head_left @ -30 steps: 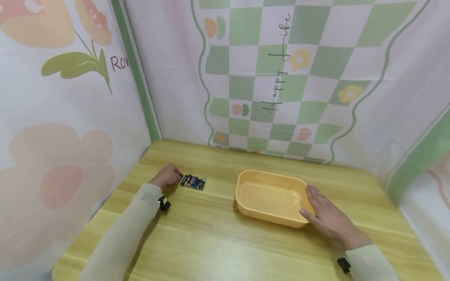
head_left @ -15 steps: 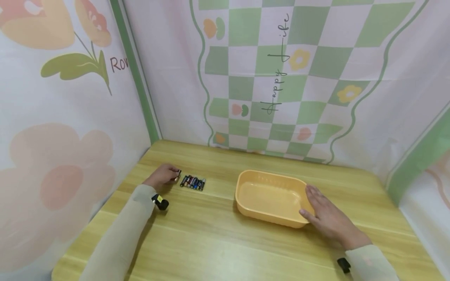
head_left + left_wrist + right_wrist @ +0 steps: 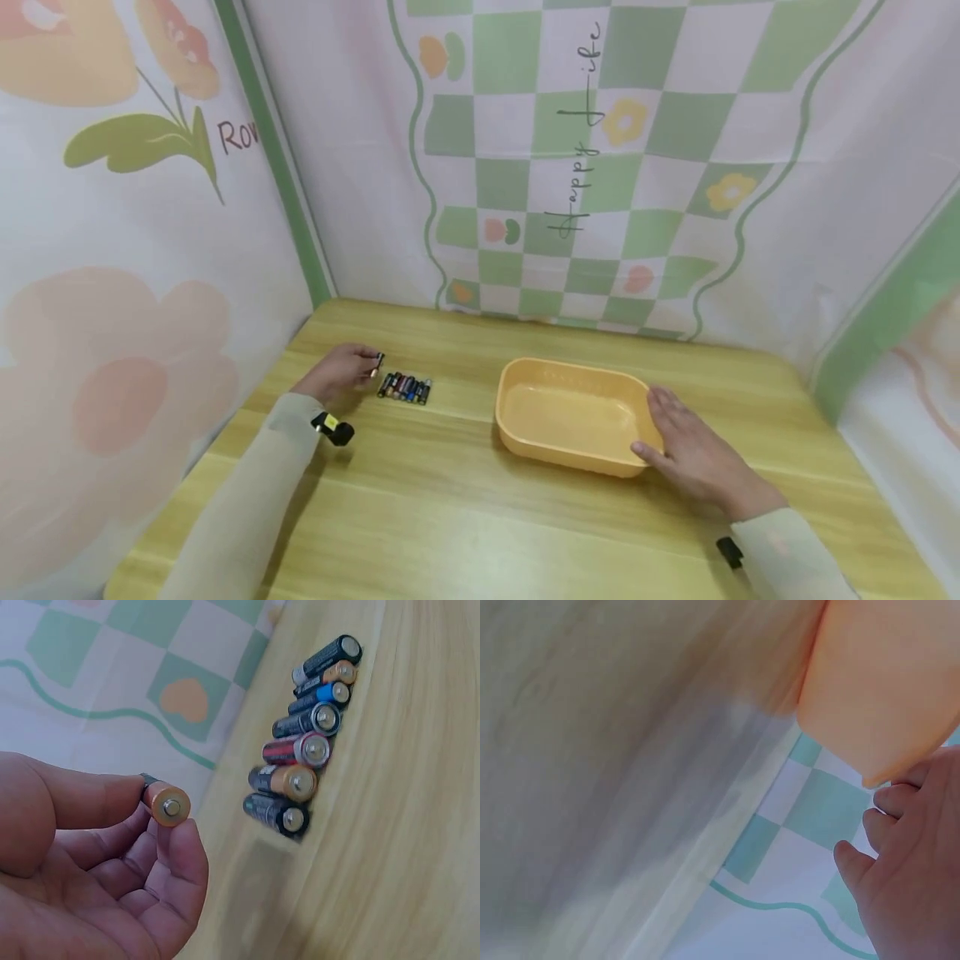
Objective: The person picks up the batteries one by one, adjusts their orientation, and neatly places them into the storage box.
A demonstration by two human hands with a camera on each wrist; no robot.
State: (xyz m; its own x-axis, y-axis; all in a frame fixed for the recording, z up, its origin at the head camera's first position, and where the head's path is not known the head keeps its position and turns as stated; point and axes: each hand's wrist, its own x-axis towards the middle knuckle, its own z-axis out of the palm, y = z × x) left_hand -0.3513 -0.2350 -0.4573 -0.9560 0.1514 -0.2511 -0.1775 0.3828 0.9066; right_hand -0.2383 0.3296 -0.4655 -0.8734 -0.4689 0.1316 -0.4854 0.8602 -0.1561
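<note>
My left hand (image 3: 341, 369) pinches a single AA-type battery (image 3: 166, 802) between thumb and fingers, its copper-coloured end with the metal nub facing the left wrist camera. Just right of that hand, a row of several batteries (image 3: 405, 387) lies side by side on the table; a red one (image 3: 300, 750) is among the dark, copper-topped and blue-ended ones. A shallow yellow plastic basin (image 3: 570, 459) stands further right with nothing in it. Against its right end rests my right hand (image 3: 697, 454), fingers extended along the rim and thumb by the near corner.
The wood-grain table (image 3: 450, 533) ends at the back against a green-and-white checked cloth (image 3: 506, 183). Another printed cloth (image 3: 135, 225) hangs along the left side. A black wrist camera (image 3: 333, 428) sits on the left sleeve.
My left hand has lifted the battery off the table and drawn it slightly up and left from the row. The right hand keeps its place on the basin. The head view has shifted a little.
</note>
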